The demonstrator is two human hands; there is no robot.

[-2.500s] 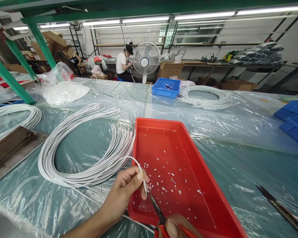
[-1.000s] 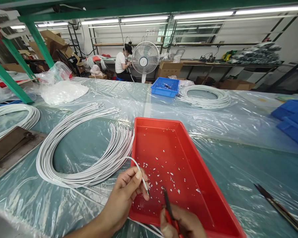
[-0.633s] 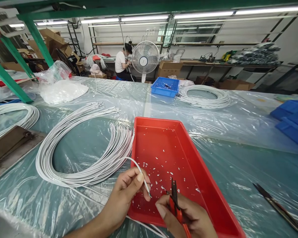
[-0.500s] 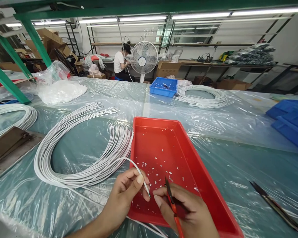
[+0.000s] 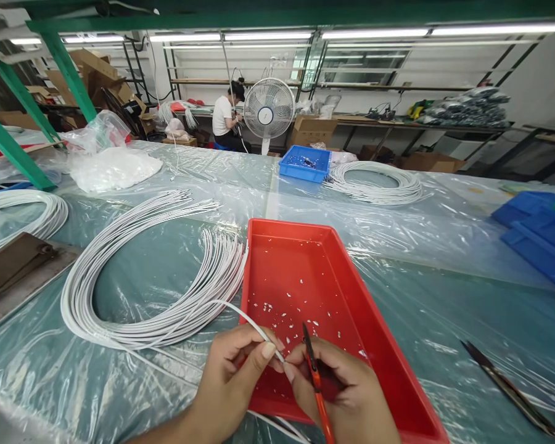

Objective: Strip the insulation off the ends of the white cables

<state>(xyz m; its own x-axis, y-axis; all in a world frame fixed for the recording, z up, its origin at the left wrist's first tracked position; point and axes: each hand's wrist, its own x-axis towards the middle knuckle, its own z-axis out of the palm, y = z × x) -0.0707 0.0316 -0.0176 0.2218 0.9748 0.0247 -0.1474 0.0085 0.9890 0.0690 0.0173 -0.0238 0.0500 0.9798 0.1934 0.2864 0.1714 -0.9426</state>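
Note:
My left hand (image 5: 245, 364) pinches a white cable (image 5: 247, 317) close to its end, between thumb and fingers. The cable arcs back to a large coil of white cables (image 5: 134, 327) on the left. At the cable's tip, the thumb and forefinger of my right hand (image 5: 337, 385) are pressed together, hiding the very end. An orange-handled tool with a dark, pointed tip (image 5: 315, 376) also lies in my right hand, pointing up and away; its exact kind is unclear. Under both hands is a red tray (image 5: 370, 308) with small white scraps scattered on its bottom.
A pointed metal tool (image 5: 509, 385) rests on the plastic-covered table at the right. Farther back are a blue tray (image 5: 305, 172), another cable coil (image 5: 374, 194) and blue bins (image 5: 536, 234). A wooden block (image 5: 13, 265) stands left. Beyond the table, a person sits near a fan (image 5: 268, 111).
My right hand's fingertips have come left onto the cable's end, which showed bare before. My left hand has shifted slightly to the right with the cable.

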